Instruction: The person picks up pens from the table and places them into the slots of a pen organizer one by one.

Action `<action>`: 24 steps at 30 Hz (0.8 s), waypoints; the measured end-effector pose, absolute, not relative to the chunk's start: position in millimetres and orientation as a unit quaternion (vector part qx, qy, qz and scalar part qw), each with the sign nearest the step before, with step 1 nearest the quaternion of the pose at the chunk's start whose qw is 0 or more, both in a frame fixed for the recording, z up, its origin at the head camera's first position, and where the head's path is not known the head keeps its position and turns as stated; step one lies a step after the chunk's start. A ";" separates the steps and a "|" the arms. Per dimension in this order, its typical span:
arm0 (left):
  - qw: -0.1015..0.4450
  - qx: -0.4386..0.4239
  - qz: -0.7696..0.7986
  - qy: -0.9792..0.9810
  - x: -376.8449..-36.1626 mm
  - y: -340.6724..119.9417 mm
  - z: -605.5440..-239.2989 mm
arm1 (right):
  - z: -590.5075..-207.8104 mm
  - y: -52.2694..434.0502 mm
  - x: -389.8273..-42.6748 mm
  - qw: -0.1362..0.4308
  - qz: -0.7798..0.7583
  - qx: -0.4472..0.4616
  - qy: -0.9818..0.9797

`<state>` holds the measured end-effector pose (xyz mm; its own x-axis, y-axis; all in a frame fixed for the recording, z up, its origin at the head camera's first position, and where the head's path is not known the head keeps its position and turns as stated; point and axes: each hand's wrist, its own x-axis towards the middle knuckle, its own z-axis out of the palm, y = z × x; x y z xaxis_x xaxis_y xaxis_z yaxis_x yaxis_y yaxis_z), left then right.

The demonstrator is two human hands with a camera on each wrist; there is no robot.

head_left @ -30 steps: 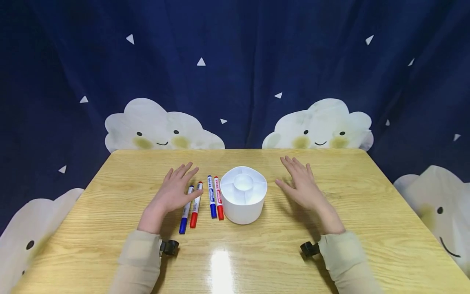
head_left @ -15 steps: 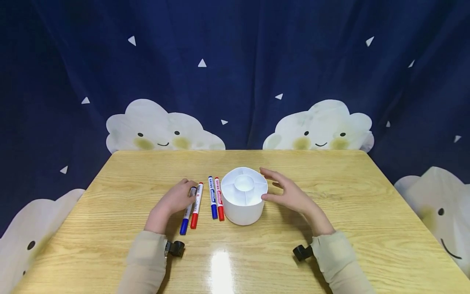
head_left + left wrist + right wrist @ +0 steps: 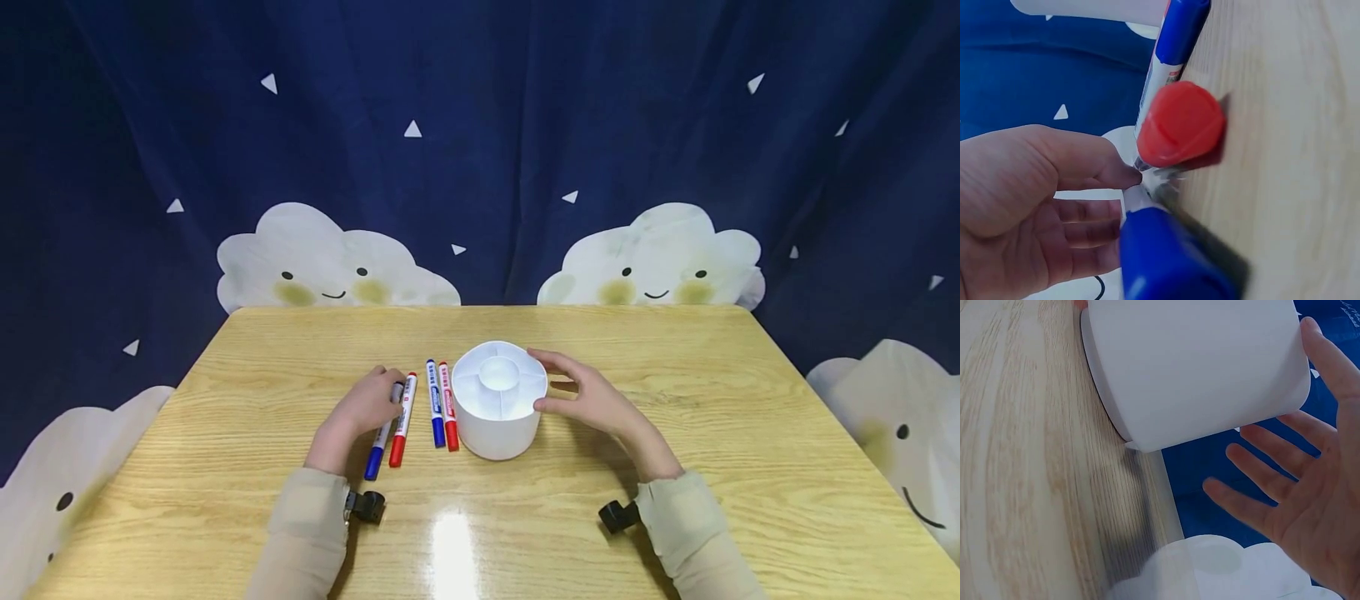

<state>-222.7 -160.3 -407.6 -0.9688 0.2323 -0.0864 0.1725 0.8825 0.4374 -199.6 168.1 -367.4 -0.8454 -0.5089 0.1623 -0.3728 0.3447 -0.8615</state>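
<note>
On the left, my left hand pinches a blue-capped whiteboard marker near its far end, which the fingers partly hide. The left wrist view has that marker's blue cap close to the camera, with my thumb on its barrel. Right beside it lies a red-capped marker. A white divided desk organizer stands upright at the middle of the table. My right hand touches its right side with thumb and forefinger, while the other fingers extend loosely away from the wall.
Between my left hand and the organizer lie another blue marker and another red marker, side by side. The wooden table ends at a dark blue curtain with cloud faces.
My left hand has come down from above the markers and closed on the left blue one, shifting it slightly. My right hand has moved left to the organizer's side.
</note>
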 end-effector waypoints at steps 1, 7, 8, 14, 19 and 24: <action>0.067 0.103 0.221 0.968 -222.4 -159.9 -407.3 | -370.8 168.9 -201.5 0.072 -0.512 -0.269 0.813; 0.038 0.113 0.241 0.963 -220.3 -157.6 -397.2 | -389.0 173.1 -212.1 0.091 -0.548 -0.261 0.790; 0.031 0.117 0.243 0.963 -220.0 -157.3 -394.4 | -390.0 173.6 -212.8 0.092 -0.550 -0.261 0.788; -0.021 0.142 0.246 0.959 -219.8 -154.6 -380.2 | -394.9 174.5 -215.6 0.100 -0.558 -0.266 0.780; -0.043 0.159 0.285 0.944 -219.8 -150.1 -369.0 | -398.1 174.4 -216.6 0.102 -0.562 -0.271 0.774; -0.036 0.179 0.341 0.922 -216.5 -143.5 -354.2 | -396.9 173.7 -216.0 0.099 -0.561 -0.271 0.776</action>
<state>-216.5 -143.5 -354.2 -0.9333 0.3053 0.1891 0.3548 0.7032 0.6161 -216.0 173.7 -396.9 -0.8333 -0.5316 0.1516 -0.3103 0.2228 -0.9241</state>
